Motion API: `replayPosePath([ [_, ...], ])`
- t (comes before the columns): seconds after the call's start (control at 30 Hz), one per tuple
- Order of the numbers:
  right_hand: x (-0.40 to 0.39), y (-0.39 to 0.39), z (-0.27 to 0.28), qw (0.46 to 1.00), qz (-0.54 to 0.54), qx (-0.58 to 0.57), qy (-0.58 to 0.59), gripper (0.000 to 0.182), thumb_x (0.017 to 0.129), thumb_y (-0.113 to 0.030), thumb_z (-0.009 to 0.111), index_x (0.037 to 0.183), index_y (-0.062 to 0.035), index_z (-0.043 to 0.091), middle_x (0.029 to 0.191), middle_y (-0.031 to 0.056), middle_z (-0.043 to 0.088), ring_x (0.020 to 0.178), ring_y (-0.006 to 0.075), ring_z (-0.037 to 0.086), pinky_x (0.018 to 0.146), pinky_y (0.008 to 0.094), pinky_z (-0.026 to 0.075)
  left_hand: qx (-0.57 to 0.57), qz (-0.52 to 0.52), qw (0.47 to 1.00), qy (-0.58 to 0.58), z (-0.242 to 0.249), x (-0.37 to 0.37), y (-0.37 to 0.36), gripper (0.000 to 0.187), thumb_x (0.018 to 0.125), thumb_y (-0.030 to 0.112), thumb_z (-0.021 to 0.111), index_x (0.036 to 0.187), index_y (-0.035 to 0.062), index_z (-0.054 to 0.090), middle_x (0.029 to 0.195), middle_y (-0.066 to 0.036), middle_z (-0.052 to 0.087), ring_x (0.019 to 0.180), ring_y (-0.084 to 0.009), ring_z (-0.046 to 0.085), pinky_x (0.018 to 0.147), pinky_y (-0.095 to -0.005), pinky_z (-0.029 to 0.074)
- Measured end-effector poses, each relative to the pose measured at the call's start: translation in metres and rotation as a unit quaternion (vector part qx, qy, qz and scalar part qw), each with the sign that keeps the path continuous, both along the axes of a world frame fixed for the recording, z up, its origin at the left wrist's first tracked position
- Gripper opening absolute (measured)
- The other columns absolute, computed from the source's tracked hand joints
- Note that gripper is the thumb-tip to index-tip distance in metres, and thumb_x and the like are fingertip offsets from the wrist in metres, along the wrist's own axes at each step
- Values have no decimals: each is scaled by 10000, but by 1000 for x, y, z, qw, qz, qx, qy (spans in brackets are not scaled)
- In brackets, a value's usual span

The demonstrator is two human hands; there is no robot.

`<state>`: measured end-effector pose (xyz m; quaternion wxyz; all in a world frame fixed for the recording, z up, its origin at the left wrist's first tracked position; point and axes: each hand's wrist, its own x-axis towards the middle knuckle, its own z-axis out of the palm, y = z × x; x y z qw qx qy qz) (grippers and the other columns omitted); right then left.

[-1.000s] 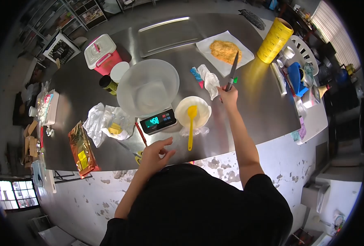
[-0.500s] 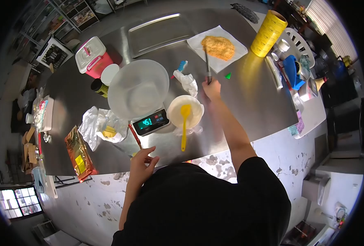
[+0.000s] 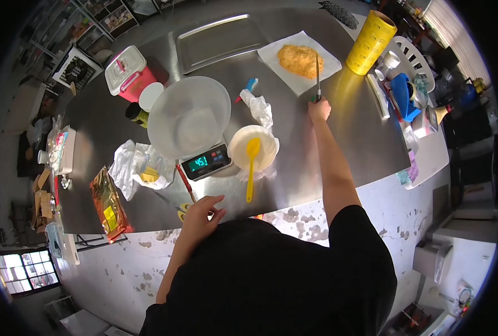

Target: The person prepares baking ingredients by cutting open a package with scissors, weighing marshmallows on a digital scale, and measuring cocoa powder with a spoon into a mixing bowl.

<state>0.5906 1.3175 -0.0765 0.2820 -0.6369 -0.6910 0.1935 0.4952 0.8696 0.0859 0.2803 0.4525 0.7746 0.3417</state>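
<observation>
Step in hand: looks like working a pile of orange-yellow crumbs (image 3: 300,60) with a knife (image 3: 318,84); whether shaping, parting or gathering them, cannot tell

Right hand (image 3: 319,110): fingers wrapped closed round the knife handle, arm reached well out over the surface (image 3: 293,168). Left hand (image 3: 199,215): loosely half open at the near edge, forefinger out, thumb apart, nothing seen in it; yellow-handled scissors (image 3: 182,211) just beside, contact not clear

Knife position: toward the far right corner of the surface, its blade crossing the right part of a white paper sheet (image 3: 293,84) that carries the crumbs. Long axis runs from near edge to far edge, almost straight away from the person; tip points to the far edge, handle to the near one. Tip meets the right margin of the pile in this view; whether it touches or hovers, cannot tell

Next move, by my reading, calls for a low, controlled blade and a light touch, since the paper appears unpinned and could slide or tear

Round about: yellow roll (image 3: 371,43) by the right edge; digital scale (image 3: 207,162) toward the near edge, left of a white bowl (image 3: 268,150) with a yellow spatula (image 3: 250,176) in it; crumpled white wrapper (image 3: 259,109) between that bowl and the paper sheet
</observation>
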Motion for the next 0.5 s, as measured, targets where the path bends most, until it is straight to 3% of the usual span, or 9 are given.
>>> replayPosePath([
  [0.07,-2,-18,10,1000,10,-3,5,260,601,-211,713,740,-49,564,731,125,611,686,290,601,668,396,476,0,0,1000,0,-4,-1,0,289,735,97,628,1010,27,571,894,-110,585,654,-194,612,582,-273,478],
  [0.17,-13,-52,24,985,113,-96,85,268,596,-152,738,689,-36,516,697,109,610,614,227,605,589,334,493,-5,0,1000,2,-8,-3,-1,294,736,110,630,1011,25,571,877,-111,594,653,-195,613,579,-283,476],
  [0.23,-27,-69,24,900,185,-223,326,292,614,-71,740,639,-53,450,687,99,601,588,154,589,528,254,483,-13,17,1000,-16,-16,-4,-1,300,736,115,631,1016,25,571,874,-113,601,653,-197,613,587,-286,478],
  [0.27,-35,-76,25,899,186,-228,324,292,614,-71,740,639,-53,450,687,99,601,588,154,589,528,254,483,-20,28,999,-33,-21,-6,-2,306,736,120,633,1021,26,571,872,-114,607,654,-199,614,595,-289,480],
  [0.33,-49,-92,46,826,231,-249,450,306,612,-29,720,597,-72,417,641,66,591,551,96,544,482,230,430,-27,33,997,-62,-36,-9,0,315,749,145,626,1032,20,568,888,-118,616,663,-192,614,619,-291,483],
  [0.47,-70,-88,26,877,275,-221,326,188,642,-106,710,693,-3,562,629,67,594,520,113,544,488,255,434,-102,16,982,-159,-84,-20,14,349,788,226,595,1064,16,553,885,-112,611,745,-165,596,652,-271,481],
  [0.5,-70,-90,22,876,279,-222,325,188,642,-106,710,693,-3,562,629,67,594,520,113,544,488,255,434,-104,64,954,-276,-104,-20,19,389,802,227,579,1130,37,495,904,-108,592,756,-168,586,656,-285,483],
])
